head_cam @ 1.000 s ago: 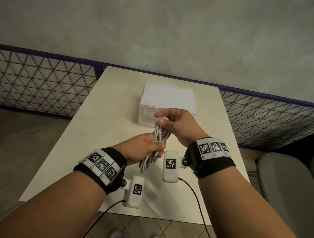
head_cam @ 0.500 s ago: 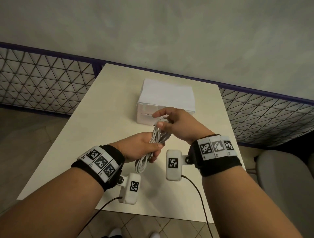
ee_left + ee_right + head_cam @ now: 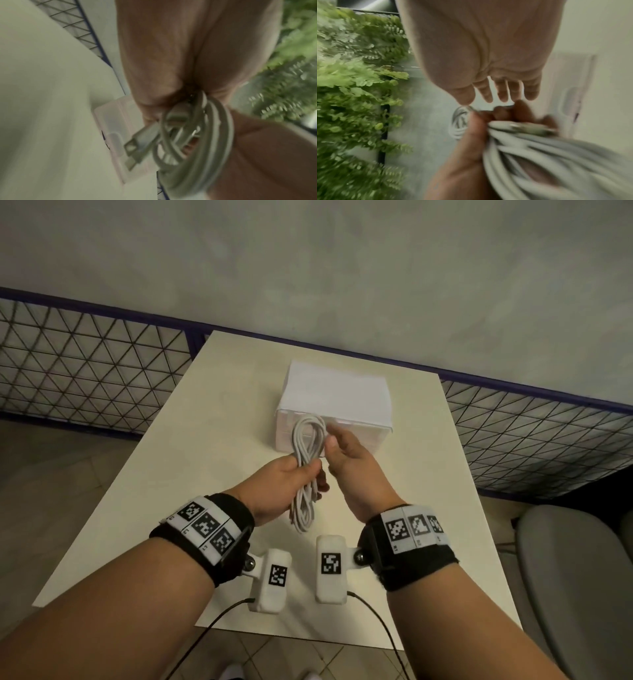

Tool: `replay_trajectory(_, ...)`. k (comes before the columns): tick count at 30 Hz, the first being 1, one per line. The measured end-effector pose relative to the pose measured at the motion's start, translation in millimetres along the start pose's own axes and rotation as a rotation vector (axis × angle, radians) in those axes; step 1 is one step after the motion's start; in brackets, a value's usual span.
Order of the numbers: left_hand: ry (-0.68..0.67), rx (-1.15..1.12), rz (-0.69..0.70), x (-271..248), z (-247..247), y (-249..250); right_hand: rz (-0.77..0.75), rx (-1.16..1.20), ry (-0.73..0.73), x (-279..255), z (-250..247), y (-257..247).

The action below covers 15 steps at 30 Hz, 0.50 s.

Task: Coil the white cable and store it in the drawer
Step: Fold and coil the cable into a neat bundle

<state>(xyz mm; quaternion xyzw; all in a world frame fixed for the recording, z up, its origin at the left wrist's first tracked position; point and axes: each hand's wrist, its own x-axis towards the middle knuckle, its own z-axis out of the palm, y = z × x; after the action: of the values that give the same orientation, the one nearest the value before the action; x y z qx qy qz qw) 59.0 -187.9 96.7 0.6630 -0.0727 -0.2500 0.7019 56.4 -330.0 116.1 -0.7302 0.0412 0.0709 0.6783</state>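
With the white cable (image 3: 306, 470) bunched in my left hand (image 3: 281, 491), fingers curled round its middle, my right hand (image 3: 346, 460), fingers loose and empty, should pull the drawer (image 3: 334, 433) open squarely.

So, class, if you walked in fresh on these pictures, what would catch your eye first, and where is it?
First, the bundle of white cable gripped in the left hand above the middle of the cream table. Next, the right hand beside it, fingers relaxed and off the loops. Behind both sits the white drawer box, its drawer shut.
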Motion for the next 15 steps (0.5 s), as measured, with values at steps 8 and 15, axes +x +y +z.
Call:
replay_trajectory(8, 0.116, -0.272, -0.041, 3.0, 10.0, 6.3, -0.056, -0.365, -0.179, -19.8, 16.9, 20.7)
replay_trajectory(15, -0.03, -0.247, -0.032, 5.0, 18.3, 5.7, -0.016, -0.648, -0.258, -11.8, -0.1, 9.9)
